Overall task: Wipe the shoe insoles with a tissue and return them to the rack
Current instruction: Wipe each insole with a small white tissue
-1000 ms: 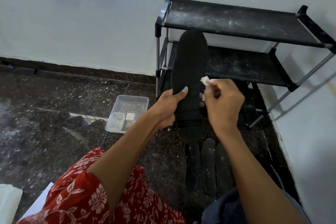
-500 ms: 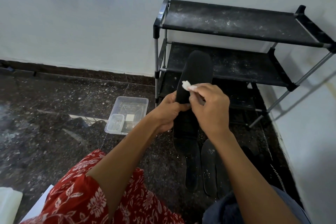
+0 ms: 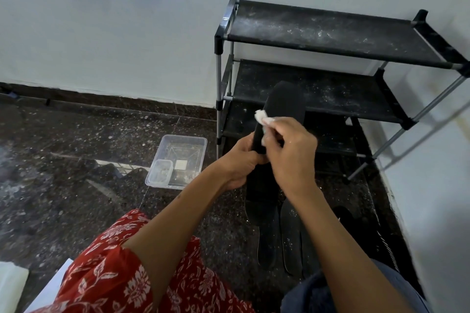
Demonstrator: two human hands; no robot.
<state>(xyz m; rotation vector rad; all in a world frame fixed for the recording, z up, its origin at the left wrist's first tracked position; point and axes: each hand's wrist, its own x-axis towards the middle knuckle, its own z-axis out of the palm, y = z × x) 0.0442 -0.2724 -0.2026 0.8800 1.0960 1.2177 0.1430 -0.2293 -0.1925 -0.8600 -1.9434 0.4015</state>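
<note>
A black insole (image 3: 284, 104) stands upright in front of the rack, its toe end up. My left hand (image 3: 239, 160) grips its left edge near the middle. My right hand (image 3: 292, 150) pinches a crumpled white tissue (image 3: 262, 117) against the insole's left edge and covers its middle. Other black insoles (image 3: 291, 236) lie side by side on the floor below my hands. The black shoe rack (image 3: 330, 38) with dusty shelves stands against the wall at the right.
A clear plastic tray (image 3: 188, 145) with a smaller clear box (image 3: 159, 175) inside sits on the dark speckled floor, left of the rack. A white object (image 3: 11, 284) lies at the bottom left corner. My red patterned clothing fills the bottom centre.
The insole dropped lower and tilted from one second ago. My right hand carried the tissue from the insole's right side over to its left edge, and has barely moved since.
</note>
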